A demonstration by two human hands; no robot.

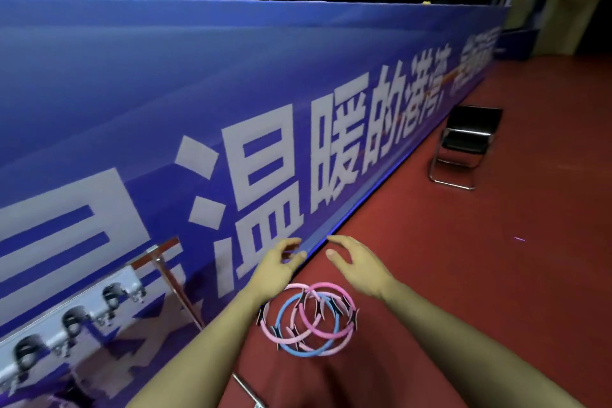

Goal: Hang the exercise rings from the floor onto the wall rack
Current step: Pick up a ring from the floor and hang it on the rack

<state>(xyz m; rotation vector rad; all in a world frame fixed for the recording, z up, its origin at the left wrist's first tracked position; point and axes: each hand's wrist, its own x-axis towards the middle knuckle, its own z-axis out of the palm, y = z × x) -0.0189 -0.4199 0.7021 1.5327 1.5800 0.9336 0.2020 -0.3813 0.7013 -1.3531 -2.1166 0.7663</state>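
Several exercise rings lie in an overlapping pile on the red floor: a blue ring (pixel 284 346) among pink rings (pixel 344 291), each with black grip pads. My left hand (pixel 278 263) and my right hand (pixel 356 263) are stretched out in front of me, above and beyond the pile. Both hold nothing, with fingers loosely curved. At the lower left stands the white wall rack (pixel 43 325) with black hooks (pixel 111 296), set against the blue banner wall. No ring is visible on those hooks.
A long blue banner wall (pixel 231 93) with white characters runs along the left. A metal stand leg (pixel 172 285) leans beside the rack. A black folding chair (pixel 467 142) stands farther back on the red floor (pixel 480 275).
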